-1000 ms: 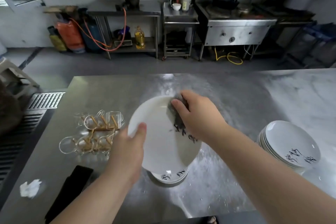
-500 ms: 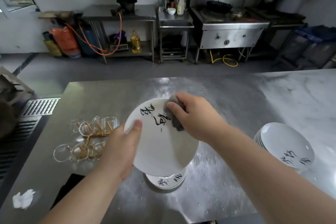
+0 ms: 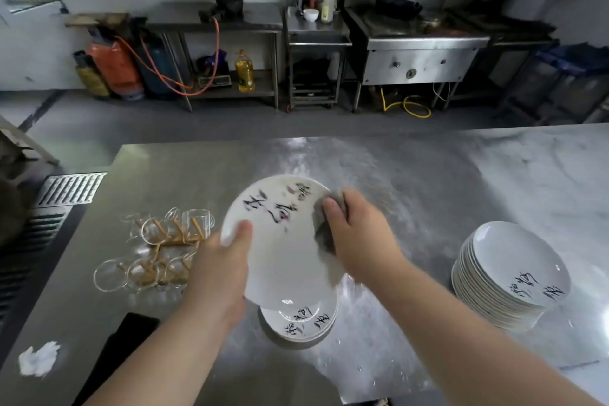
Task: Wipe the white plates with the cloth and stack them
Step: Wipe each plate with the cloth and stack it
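a steel worktop in a commercial kitchen fills the lower frame. at centre the left hand clasps a white plate by its rim, tilted for wiping, just above a short plate stack. the right hand has its grip round a grey cloth, pressed to the plate's glossy, black-lettered face.

Left hand grips round white plate at left rim, thumb on top; right hand clutches grey cloth against right rim.
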Demonstrator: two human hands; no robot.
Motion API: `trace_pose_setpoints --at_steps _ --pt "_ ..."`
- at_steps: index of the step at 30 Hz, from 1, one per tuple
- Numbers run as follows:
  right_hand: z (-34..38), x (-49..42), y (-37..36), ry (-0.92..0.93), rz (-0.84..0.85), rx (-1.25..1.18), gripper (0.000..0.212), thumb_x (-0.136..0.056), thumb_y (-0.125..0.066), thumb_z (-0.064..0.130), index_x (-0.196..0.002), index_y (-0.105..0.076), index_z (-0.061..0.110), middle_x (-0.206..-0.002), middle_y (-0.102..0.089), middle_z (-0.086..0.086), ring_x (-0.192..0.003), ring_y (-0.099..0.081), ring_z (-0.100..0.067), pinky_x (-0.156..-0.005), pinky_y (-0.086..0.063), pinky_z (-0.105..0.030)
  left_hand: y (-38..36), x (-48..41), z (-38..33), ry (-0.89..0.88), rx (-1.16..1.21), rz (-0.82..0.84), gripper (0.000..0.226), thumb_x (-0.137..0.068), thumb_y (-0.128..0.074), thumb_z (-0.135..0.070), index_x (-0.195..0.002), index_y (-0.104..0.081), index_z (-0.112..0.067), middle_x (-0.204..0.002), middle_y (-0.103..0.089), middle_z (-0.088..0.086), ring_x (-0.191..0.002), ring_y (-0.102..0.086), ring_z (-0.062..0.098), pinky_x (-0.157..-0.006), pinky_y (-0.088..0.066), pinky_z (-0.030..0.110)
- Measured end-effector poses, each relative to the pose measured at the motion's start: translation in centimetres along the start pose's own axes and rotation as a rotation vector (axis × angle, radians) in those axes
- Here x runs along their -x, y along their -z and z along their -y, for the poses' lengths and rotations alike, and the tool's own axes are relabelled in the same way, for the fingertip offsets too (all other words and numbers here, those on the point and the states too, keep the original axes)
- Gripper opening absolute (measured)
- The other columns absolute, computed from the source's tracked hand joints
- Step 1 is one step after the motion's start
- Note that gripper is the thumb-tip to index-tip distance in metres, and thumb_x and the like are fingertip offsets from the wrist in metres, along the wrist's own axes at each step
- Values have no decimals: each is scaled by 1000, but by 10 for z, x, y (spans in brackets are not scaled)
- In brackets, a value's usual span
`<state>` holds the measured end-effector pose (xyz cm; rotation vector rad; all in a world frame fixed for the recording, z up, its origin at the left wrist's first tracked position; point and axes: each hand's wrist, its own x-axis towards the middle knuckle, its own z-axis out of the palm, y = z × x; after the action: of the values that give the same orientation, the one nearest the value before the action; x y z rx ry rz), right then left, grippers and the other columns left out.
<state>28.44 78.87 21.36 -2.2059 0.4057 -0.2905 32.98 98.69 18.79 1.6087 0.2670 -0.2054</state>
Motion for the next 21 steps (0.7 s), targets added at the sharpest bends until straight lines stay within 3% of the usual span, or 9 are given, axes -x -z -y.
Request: trace_pose_setpoints --at_steps 3,5,8,11,13,15,16,19,21 --pt "-18 27 -16 -268 117 -123 20 -102 -46 48 -87 -53 36 -73 -68 -2 -39 -58 -22 -32 -38 -25 3 -5 0 21 25 -8 18 -105 -64 -34 -100 -76 -22 -90 -82 -5 -81 -79 21 -62 -62 38" --pt "-29 27 -15 -216 105 -18 19 -102 -45 47 -86 -53 39 -74 -67 7 -44 -57 -14 -35 -41 -28 4 -4 9 90 -14 46 25 -104 -63 -45 -113 -74 -24 -103 -82 -1 -94 -78 27 -80 -63 50" --pt "-32 14 -6 -58 24 29 17 -105 -48 35 -89 -53 37 -71 -69 16 -63 -68 -13 -59 -58 -37 9 0 10 577 241 335 75 -84 -50 -86 -129 -70 -30 -124 -77 12 -120 -68 44 -92 -53 70" --pt "-28 8 5 139 -13 -75 17 -104 -50 28 -103 -60 42 -83 -70 16 -77 -71 -8 -69 -58 -35 16 -1 0 761 526 538 111 -68 -50 -94 -128 -74 -4 -126 -67 34 -124 -56 58 -90 -53 75" --pt "-22 14 12 255 42 -218 23 -105 -47 38 -117 -66 42 -96 -71 14 -85 -71 -9 -71 -54 -24 21 -6 -12 644 671 528 84 -81 -71 -60 -125 -70 12 -127 -65 40 -116 -65 57 -90 -58 69" --pt "-16 25 14 308 127 -316 36 -109 -41 46 -131 -67 32 -113 -73 11 -103 -72 -15 -83 -55 -23 28 -12 -24 499 701 450 64 -59 -95 -14 -109 -71 18 -109 -72 36 -96 -76 47 -83 -65 56" --pt "-15 29 14 296 159 -346 41 -110 -38 47 -134 -67 30 -122 -72 13 -110 -71 -16 -90 -54 -21 31 -16 -28 473 722 436 55 -54 -95 -3 -101 -73 15 -97 -75 30 -84 -79 39 -76 -67 49" --pt "-3 33 14 151 186 -467 36 -108 -40 46 -127 -70 43 -132 -68 18 -84 -73 -20 -73 -55 -21 34 -17 -32 422 716 480 34 -85 -64 -16 -105 -81 5 -108 -79 22 -90 -80 34 -72 -67 52" --pt "10 38 10 231 112 -282 34 -110 -41 40 -128 -70 41 -138 -65 20 -107 -70 -6 -89 -54 -20 30 -11 -30 389 698 505 39 -94 -53 -21 -108 -82 1 -122 -75 24 -106 -77 37 -76 -66 51"
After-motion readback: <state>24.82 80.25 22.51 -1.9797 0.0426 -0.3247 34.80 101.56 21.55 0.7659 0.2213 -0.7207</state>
